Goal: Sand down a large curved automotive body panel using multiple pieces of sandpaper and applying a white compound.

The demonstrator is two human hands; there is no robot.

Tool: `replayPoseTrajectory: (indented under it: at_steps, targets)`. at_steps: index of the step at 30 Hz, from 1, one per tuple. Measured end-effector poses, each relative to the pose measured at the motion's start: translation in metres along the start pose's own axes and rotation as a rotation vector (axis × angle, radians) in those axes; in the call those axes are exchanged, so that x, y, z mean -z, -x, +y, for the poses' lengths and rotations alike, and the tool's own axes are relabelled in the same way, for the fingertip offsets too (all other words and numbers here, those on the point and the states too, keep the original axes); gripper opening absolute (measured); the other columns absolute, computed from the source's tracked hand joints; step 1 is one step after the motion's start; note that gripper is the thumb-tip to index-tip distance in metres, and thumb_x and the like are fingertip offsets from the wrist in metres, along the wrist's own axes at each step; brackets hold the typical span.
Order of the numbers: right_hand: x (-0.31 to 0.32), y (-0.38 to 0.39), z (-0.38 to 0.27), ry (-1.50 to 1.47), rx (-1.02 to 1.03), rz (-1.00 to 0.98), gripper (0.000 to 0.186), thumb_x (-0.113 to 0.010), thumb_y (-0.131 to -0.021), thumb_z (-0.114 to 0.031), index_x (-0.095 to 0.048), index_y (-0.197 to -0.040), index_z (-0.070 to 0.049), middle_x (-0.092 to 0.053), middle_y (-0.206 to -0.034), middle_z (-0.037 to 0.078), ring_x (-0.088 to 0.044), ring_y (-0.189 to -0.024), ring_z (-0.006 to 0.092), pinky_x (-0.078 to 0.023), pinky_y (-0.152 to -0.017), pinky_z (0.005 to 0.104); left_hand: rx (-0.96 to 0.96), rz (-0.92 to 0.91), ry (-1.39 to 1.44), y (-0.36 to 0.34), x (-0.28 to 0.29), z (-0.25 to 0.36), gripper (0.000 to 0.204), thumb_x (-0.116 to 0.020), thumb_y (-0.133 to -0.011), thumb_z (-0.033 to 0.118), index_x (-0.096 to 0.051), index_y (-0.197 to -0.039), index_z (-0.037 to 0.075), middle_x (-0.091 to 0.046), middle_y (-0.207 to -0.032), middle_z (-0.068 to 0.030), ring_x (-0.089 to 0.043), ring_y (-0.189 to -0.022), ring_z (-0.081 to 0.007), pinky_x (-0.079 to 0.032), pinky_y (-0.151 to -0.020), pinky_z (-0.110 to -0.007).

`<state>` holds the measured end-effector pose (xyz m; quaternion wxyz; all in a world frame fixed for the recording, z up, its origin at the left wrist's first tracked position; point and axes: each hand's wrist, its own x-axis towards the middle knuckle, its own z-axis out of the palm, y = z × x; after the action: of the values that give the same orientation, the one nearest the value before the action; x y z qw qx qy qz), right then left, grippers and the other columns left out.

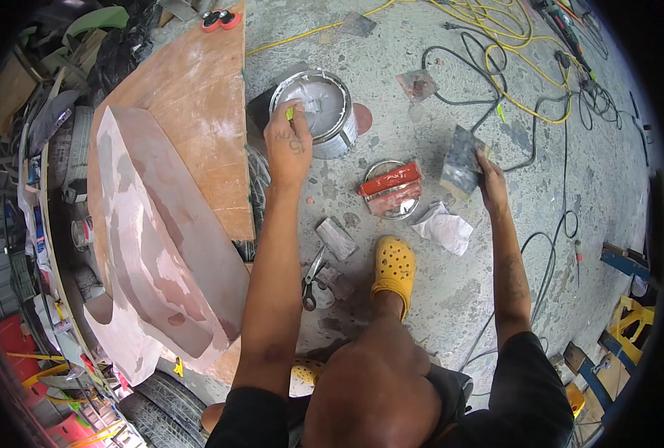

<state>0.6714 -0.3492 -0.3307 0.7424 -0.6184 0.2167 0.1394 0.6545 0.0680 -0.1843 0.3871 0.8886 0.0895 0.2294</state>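
At the large metal can (337, 143) of pale grey putty (324, 104), my left hand (288, 143) is closed round a putty spreader (290, 113). Only a yellow-green bit of it shows; my fingers hide most of the rest, and its far end is over the putty. Off to the right, my right hand (492, 183) grips the edge of a flat, grey-smeared mixing board (463, 155), holding it tilted above the floor. Between the hands, a round lid (401, 214) lies with a red, putty-smeared block (392, 181) across it. A crumpled white cloth (445, 227) is beside the lid.
To my left, a sanded, pinkish-grey moulded panel (169, 246) rests on a plywood sheet (190, 112). Scissors (312, 280) and a grey block (336, 239) lie near my yellow clog (395, 267). Yellow cord (489, 56) and black cables (548, 246) loop over the concrete on the right.
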Motion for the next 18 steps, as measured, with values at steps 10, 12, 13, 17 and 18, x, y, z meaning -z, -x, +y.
replayPoseTrajectory:
  at_steps: [10,12,13,17,18]
  targets:
    - [-0.094,-0.075,-0.011,0.155,0.024,-0.224,0.046,-0.069,-0.093,-0.045,-0.072,-0.097,0.001,-0.065,-0.088,0.0,-0.052,-0.078,0.0072,-0.04,-0.071,0.0241,0.142,-0.008,0.091,0.003,0.058,0.05,0.031,-0.055,-0.102,0.024,-0.068,-0.117,0.0,-0.063,-0.08,-0.0074,-0.055,-0.065,-0.0095,-0.044,-0.059,-0.024]
    - [-0.107,-0.092,-0.005,0.204,0.025,-0.246,0.045,-0.069,-0.092,-0.045,-0.072,-0.095,0.0,-0.065,-0.089,0.0,-0.052,-0.079,0.0075,-0.04,-0.072,0.0244,0.156,-0.03,0.085,0.004,0.066,0.059,0.031,-0.055,-0.102,0.024,-0.068,-0.117,0.0,-0.063,-0.08,-0.0069,-0.054,-0.065,-0.0094,-0.044,-0.059,-0.024]
    - [-0.104,-0.105,-0.003,0.266,0.031,-0.259,0.044,-0.069,-0.092,-0.045,-0.073,-0.093,-0.001,-0.065,-0.089,0.0,-0.052,-0.079,0.0079,-0.04,-0.072,0.0247,0.185,-0.008,0.114,0.005,0.067,0.064,0.029,-0.055,-0.102,0.021,-0.067,-0.116,-0.001,-0.063,-0.079,-0.0073,-0.054,-0.065,-0.0096,-0.044,-0.058,-0.024]
    - [-0.1,-0.121,0.001,0.436,0.669,0.03,0.051,-0.067,-0.094,-0.046,-0.074,-0.092,0.004,-0.07,-0.091,0.005,-0.063,-0.09,0.0136,-0.047,-0.085,0.0304,0.27,0.03,0.211,0.011,0.062,0.075,0.027,-0.055,-0.102,0.02,-0.067,-0.115,-0.001,-0.063,-0.079,-0.0078,-0.054,-0.065,-0.01,-0.044,-0.058,-0.024]
    - [-0.117,-0.106,-0.003,0.43,0.609,0.021,0.051,-0.063,-0.097,-0.044,-0.072,-0.103,0.005,-0.07,-0.104,0.01,-0.067,-0.097,0.0189,-0.049,-0.087,0.0313,0.268,0.039,0.179,0.011,0.072,0.073,0.027,-0.055,-0.102,0.02,-0.067,-0.115,-0.001,-0.063,-0.079,-0.0078,-0.054,-0.065,-0.01,-0.044,-0.058,-0.024]
